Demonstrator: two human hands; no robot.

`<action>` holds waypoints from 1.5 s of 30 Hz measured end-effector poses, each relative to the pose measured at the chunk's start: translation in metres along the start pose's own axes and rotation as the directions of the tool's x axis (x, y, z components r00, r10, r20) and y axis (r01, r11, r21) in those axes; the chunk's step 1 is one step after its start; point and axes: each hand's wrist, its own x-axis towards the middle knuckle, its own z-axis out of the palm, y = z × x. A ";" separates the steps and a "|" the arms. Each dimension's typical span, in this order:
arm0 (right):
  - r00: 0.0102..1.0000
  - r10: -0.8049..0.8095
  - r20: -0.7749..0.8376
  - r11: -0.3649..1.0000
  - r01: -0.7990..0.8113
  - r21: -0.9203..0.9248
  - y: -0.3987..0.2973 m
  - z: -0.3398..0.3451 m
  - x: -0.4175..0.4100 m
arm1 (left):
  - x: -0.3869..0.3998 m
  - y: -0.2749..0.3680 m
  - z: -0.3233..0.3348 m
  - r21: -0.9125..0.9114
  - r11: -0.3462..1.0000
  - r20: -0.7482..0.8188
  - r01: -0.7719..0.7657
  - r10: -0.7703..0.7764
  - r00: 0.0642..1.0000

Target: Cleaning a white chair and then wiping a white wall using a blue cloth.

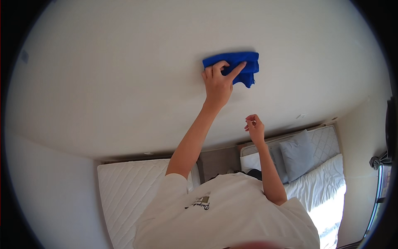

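A folded blue cloth [241, 57] lies flat against a pale wall [140, 77], high up in front of me. My left hand [218, 82] grips and presses it to the wall, with the thumb and fingers spread over its lower left part. Lower and to the right, my right hand [256, 129] is raised with loosely curled fingers and nothing visible in it. It is apart from the cloth.
Below on the left is a bare white quilted mattress [133, 183]. At right, a second bed holds a grey pillow [297, 155] and a white cover [320, 186]. A brown surface [219, 163] lies between the beds. A window [377, 199] with a tied curtain [377, 162] is at far right.
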 end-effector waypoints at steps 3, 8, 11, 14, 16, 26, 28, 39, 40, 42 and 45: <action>1.000 -0.005 0.024 1.000 0.006 -0.019 -0.002 -0.001 -0.002 | -0.076 0.004 0.033 -0.070 0.997 0.180 -0.016 0.028 0.983; 0.999 0.037 -0.029 0.998 -0.036 0.051 0.013 -0.004 -0.002 | -0.118 -0.028 0.032 -0.068 0.998 0.289 -0.006 0.026 0.957; 0.998 0.044 -0.049 0.999 -0.042 0.030 0.020 -0.004 0.001 | -0.051 -0.035 0.006 -0.033 0.998 0.066 0.053 -0.051 0.997; 0.997 0.066 -0.042 0.994 -0.063 0.087 0.017 0.000 0.000 | 0.033 -0.040 -0.024 -0.067 0.989 -0.256 0.132 -0.145 0.956; 0.996 0.082 -0.047 0.992 -0.077 0.099 0.018 0.002 -0.002 | 0.046 -0.036 -0.020 -0.094 0.981 -0.319 0.167 -0.189 0.929; 0.979 0.170 -0.113 0.983 -0.159 0.096 0.050 0.005 -0.012 | -0.140 -0.044 0.072 -0.051 0.998 0.344 0.032 -0.012 0.939; 0.972 0.198 -0.126 0.977 -0.186 0.103 0.059 0.000 -0.013 | -0.105 -0.043 0.060 -0.040 0.998 0.240 0.058 -0.047 0.970; 0.983 0.163 -0.081 0.978 -0.150 0.148 0.033 0.005 -0.018 | -0.020 -0.052 0.051 -0.060 0.998 0.116 -0.019 0.026 0.993; 0.983 0.163 -0.085 0.977 -0.149 0.152 0.030 0.004 -0.020 | -0.046 -0.053 0.063 -0.056 0.997 0.244 -0.049 0.061 0.968; 0.982 0.174 -0.076 0.976 -0.161 0.143 0.022 0.006 -0.026 | -0.087 -0.066 0.076 -0.022 0.993 0.387 -0.118 0.117 0.915; 0.978 0.207 -0.033 0.966 -0.199 0.166 0.018 0.009 -0.034 | -0.091 -0.084 0.080 -0.078 0.994 0.430 -0.082 0.107 0.896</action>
